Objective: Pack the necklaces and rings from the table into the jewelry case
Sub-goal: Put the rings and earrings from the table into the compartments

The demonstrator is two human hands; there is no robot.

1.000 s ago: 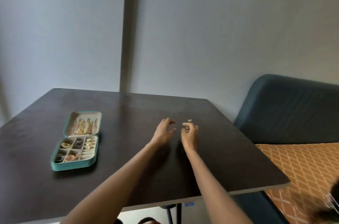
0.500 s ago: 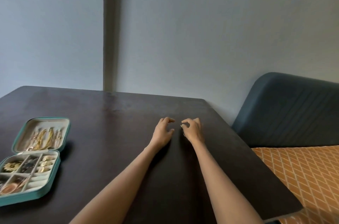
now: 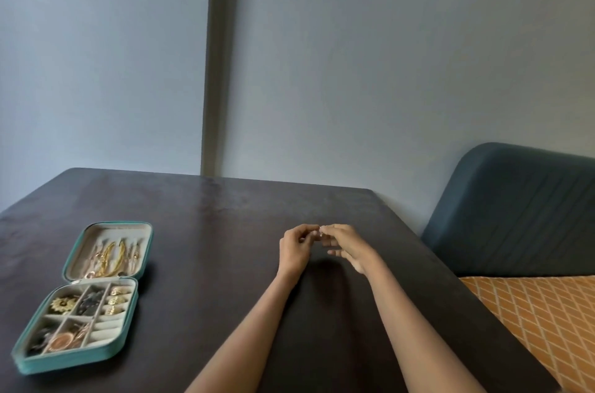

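Observation:
A teal jewelry case (image 3: 72, 360) lies open on the left of the dark table (image 3: 206, 231). Gold necklaces (image 3: 109, 257) hang in its lid, and gold rings (image 3: 116, 300) sit in the slots of its tray. Near the table's right side, my left hand (image 3: 293, 249) and my right hand (image 3: 347, 246) meet just above the surface. Their fingertips pinch a small shiny ring (image 3: 317, 233) between them. The ring is too small to make out in detail. My right hand's lower fingers stick out loosely.
The table's right edge runs next to a dark blue upholstered seat back (image 3: 521, 212) and an orange diamond-patterned cushion (image 3: 541, 315). A grey wall with a vertical strip (image 3: 222, 70) stands behind the table.
My right hand pinched the ring, dipped to the table, then rose. My left hand's fingers have curled in to meet it at the ring. The view shifted sideways.

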